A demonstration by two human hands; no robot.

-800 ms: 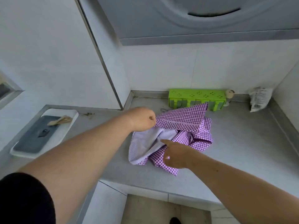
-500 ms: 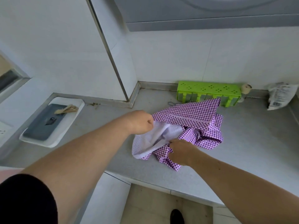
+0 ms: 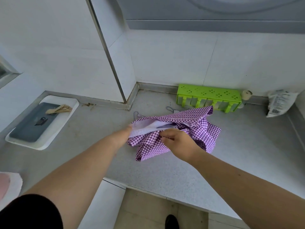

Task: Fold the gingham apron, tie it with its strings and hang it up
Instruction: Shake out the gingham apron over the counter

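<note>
Gingham apron (image 3: 175, 129); packet (image 3: 279, 103) print seemingly illegible.

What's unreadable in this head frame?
- Left hand: fingers buried in the apron fabric; grip unclear.
- Apron strings: lost in the crumple; only two small loops show.
- Packet print: too small.
- Appliance above: cut off by the top edge.

Purple-and-white gingham apron (image 3: 179, 129) lies crumpled in a loose heap on the grey counter, unfolded. Pale lilac lining shows at its left side, turned outward. One checked flap stretches toward the back right corner; another hangs forward near the counter's front. Two thin grey loops poke out along its far edge.
</note>
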